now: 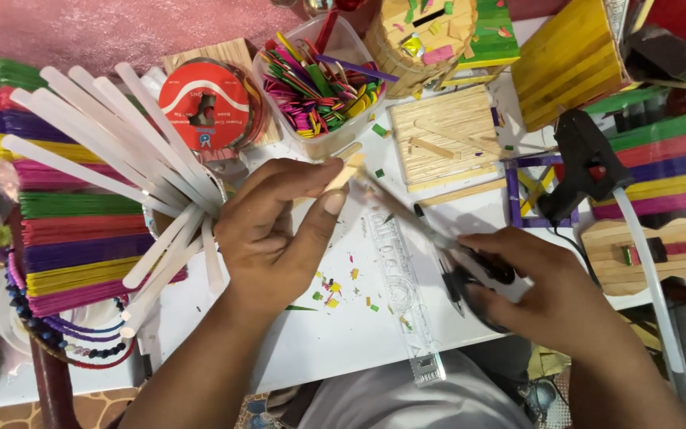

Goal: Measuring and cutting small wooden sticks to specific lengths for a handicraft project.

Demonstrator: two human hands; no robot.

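**Two hands at a stick and scissors over a crowded craft tabletop**

Over the middle of the white tabletop (343,334), the left hand (279,230) pinches a pale, flat wooden craft stick (347,168) between thumb and fingertips, its rounded end pointing far and right. To the right and nearer, the right hand (537,290) is closed around the dark handles of a pair of scissors (438,238), whose thin metal blades reach left and far toward the stick; whether they touch it is blurred.

Beneath the blades lies a clear plastic ruler (406,294), running near to far, with tiny coloured offcuts (335,286) scattered on the tabletop beside it. Just left of the left hand, a fan of smooth, translucent white glue sticks (105,135) spreads out of a container. Beyond them, at the left edge, flat stacks of dyed wooden sticks (73,246) lie in green, red, purple, yellow and pink bands.

Farther off stands a clear plastic tub of mixed coloured stick pieces (319,87), with a round red-topped tape dispenser (204,103) to its left and a square panel of bare wooden sticks (446,139) to its right. A black glue gun (585,163) rests at the right, near a small wooden guitar model (653,250).
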